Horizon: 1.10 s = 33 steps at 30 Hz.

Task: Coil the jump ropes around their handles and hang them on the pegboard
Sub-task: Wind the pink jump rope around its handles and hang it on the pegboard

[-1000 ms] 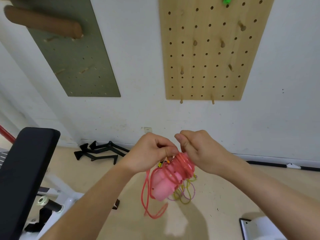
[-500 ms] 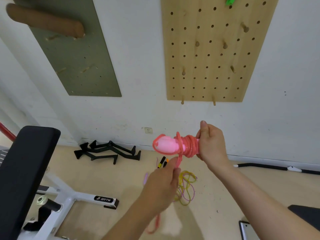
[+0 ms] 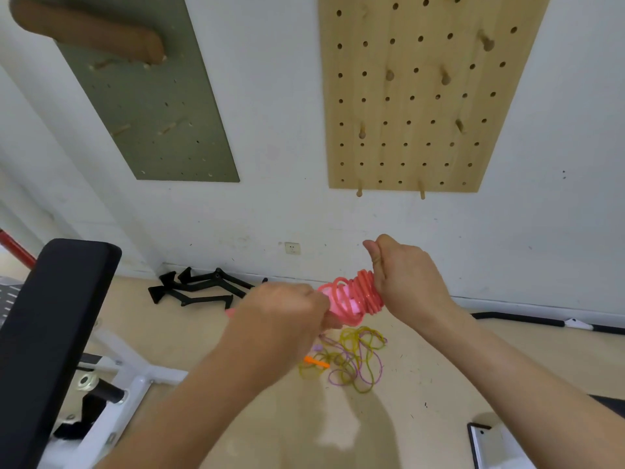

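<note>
Both bare forearms rise from the lower frame and meet at centre. The left arm comes in from 7 o'clock. Its left hand (image 3: pixel 284 316) shows its back to the camera, fingers curled under in a fist and closing on the 9 o'clock end of the coiled pink rope (image 3: pixel 355 296). The right arm enters from 4 o'clock with a straight wrist. The right hand (image 3: pixel 409 279), at 2 o'clock from the left, grips the coil's other end, thumb pointing to 11 o'clock.
</note>
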### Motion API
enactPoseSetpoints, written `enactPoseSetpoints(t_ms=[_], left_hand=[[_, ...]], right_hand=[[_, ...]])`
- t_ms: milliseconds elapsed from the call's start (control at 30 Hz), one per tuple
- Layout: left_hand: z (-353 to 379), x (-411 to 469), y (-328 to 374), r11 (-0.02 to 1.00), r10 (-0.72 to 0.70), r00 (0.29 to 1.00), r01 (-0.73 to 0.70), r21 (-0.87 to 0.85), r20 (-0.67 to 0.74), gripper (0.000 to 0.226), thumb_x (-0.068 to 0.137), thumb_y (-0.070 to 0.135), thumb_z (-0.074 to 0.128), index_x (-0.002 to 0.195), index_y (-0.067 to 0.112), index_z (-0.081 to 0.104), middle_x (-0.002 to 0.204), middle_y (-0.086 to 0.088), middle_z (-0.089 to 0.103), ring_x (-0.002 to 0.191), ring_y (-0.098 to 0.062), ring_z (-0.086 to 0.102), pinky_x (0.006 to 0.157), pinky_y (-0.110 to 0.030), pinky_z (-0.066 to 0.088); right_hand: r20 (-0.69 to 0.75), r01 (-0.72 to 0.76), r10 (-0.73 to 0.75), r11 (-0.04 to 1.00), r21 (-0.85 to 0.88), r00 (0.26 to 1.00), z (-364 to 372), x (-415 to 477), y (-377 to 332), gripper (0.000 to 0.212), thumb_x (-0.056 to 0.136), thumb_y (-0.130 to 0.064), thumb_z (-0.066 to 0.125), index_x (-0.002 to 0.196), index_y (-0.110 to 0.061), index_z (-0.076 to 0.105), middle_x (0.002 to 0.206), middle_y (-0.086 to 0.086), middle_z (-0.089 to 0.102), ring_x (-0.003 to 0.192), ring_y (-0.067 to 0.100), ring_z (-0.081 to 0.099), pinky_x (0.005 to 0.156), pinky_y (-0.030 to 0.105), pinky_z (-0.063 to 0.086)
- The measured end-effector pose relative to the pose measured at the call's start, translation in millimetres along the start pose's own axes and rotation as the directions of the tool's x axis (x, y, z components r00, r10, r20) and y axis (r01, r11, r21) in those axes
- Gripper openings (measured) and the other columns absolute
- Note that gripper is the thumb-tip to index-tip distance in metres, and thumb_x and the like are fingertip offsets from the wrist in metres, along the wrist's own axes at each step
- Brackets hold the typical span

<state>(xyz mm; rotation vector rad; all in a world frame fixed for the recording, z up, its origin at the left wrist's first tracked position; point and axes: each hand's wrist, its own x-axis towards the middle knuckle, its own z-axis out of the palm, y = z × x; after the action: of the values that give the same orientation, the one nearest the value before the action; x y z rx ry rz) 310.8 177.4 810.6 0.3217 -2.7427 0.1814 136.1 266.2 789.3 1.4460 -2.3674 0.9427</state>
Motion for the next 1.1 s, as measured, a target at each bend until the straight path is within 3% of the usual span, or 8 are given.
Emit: enactPoseSetpoints(t_ms=[100, 200, 533, 667, 733, 833, 933, 1100], left_hand=[[-16.9, 17.7, -13.6, 0.988, -0.018, 0.98, 0.047, -0.147, 0.196, 0.035, 0.084, 0.046, 0.044, 0.076, 0.025, 0.071, 0.067, 0.003, 0.063, 0.065, -0.014, 0.058, 0.058, -0.028, 0.041], [-16.7, 24.5, -22.8, 0.893, -0.078, 0.965, 0.179, -0.414, 0.251, 0.012, 0.085, 0.03, 0.065, 0.09, 0.028, 0.076, 0.082, 0.006, 0.072, 0.085, -0.005, 0.055, 0.075, -0.024, 0.043], [-18.7, 48.3, -17.9, 0.513, -0.167, 0.917, 0.395, -0.762, 0.363, 0.027, 0.056, 0.005, 0.084, 0.07, 0.02, 0.067, 0.051, 0.008, 0.058, 0.047, -0.007, 0.049, 0.048, -0.017, 0.039], [-5.1, 48.2, -17.3, 0.179, -0.087, 0.922, 0.387, -0.905, 0.377, 0.017, 0.073, -0.002, 0.072, 0.075, 0.015, 0.074, 0.059, -0.002, 0.065, 0.052, -0.005, 0.057, 0.051, -0.013, 0.043], [5.0, 49.4, -14.7, 0.018, -0.105, 0.926, 0.365, -0.931, 0.361, 0.012, 0.073, 0.011, 0.067, 0.067, 0.019, 0.074, 0.064, 0.002, 0.069, 0.058, -0.006, 0.061, 0.056, -0.016, 0.047], [20.2, 44.3, -8.2, -0.075, -0.212, 0.898, 0.377, -0.923, 0.385, 0.034, 0.079, -0.001, 0.062, 0.057, 0.024, 0.069, 0.063, 0.01, 0.066, 0.06, -0.004, 0.061, 0.056, -0.016, 0.049], [32.1, 31.8, 5.7, -0.017, -0.345, 0.876, 0.352, -0.936, 0.336, 0.042, 0.071, -0.002, 0.048, 0.072, 0.033, 0.072, 0.069, 0.016, 0.069, 0.065, 0.003, 0.063, 0.063, -0.016, 0.052], [50.3, 31.0, 30.1, -0.272, -0.519, 0.734, 0.344, -0.899, 0.438, 0.025, 0.091, 0.007, 0.049, 0.071, 0.01, 0.063, 0.054, -0.002, 0.053, 0.039, -0.008, 0.038, 0.041, -0.019, 0.027]], right_hand=[[0.061, 0.13, -0.129, 0.991, -0.011, 0.99, -6.1, -2.1, -4.8, 0.032, 0.1, -0.033, 0.037, 0.074, -0.014, 0.034, 0.05, 0.012, 0.046, 0.048, 0.038, 0.045, 0.05, 0.034, 0.029], [0.069, 0.232, -0.234, 0.972, 0.04, 0.97, -15.6, -2.7, -10.2, 0.03, 0.096, -0.035, 0.033, 0.073, -0.016, 0.032, 0.049, -0.008, 0.027, 0.044, 0.029, 0.034, 0.048, 0.032, 0.026], [0.129, 0.241, -0.284, 0.93, 0.277, 0.95, -37.1, 1.7, -12.8, 0.04, 0.095, -0.049, 0.027, 0.068, -0.022, 0.039, 0.057, 0.003, 0.058, 0.052, 0.017, 0.051, 0.052, 0.029, 0.039], [0.094, 0.058, -0.129, 0.839, 0.541, 0.987, -36.8, 6.7, -6.8, 0.042, 0.099, -0.029, 0.041, 0.057, -0.024, 0.045, 0.044, -0.011, 0.048, 0.043, 0.004, 0.047, 0.046, 0.009, 0.032], [0.135, -0.13, 0.048, 0.698, 0.704, 0.99, -29.5, 4.5, -4.0, 0.048, 0.102, -0.022, 0.041, 0.054, -0.015, 0.046, 0.037, -0.008, 0.042, 0.032, 0.004, 0.038, 0.037, 0.014, 0.03], [0.206, -0.326, 0.288, 0.473, 0.819, 0.935, -16.5, 1.1, -2.3, 0.051, 0.102, -0.025, 0.038, 0.056, -0.007, 0.045, 0.034, 0.002, 0.035, 0.026, 0.014, 0.031, 0.035, 0.015, 0.024], [0.221, -0.399, 0.42, 0.402, 0.825, 0.88, -3.8, -1.2, -1.7, 0.051, 0.103, -0.027, 0.036, 0.057, -0.007, 0.042, 0.032, 0.003, 0.032, 0.025, 0.013, 0.03, 0.036, 0.015, 0.024], [0.245, -0.456, 0.578, 0.252, 0.854, 0.778, 13.9, -3.7, 4.2, 0.05, 0.104, -0.028, 0.034, 0.058, -0.009, 0.039, 0.032, 0.0, 0.029, 0.025, 0.012, 0.028, 0.039, 0.017, 0.025]])
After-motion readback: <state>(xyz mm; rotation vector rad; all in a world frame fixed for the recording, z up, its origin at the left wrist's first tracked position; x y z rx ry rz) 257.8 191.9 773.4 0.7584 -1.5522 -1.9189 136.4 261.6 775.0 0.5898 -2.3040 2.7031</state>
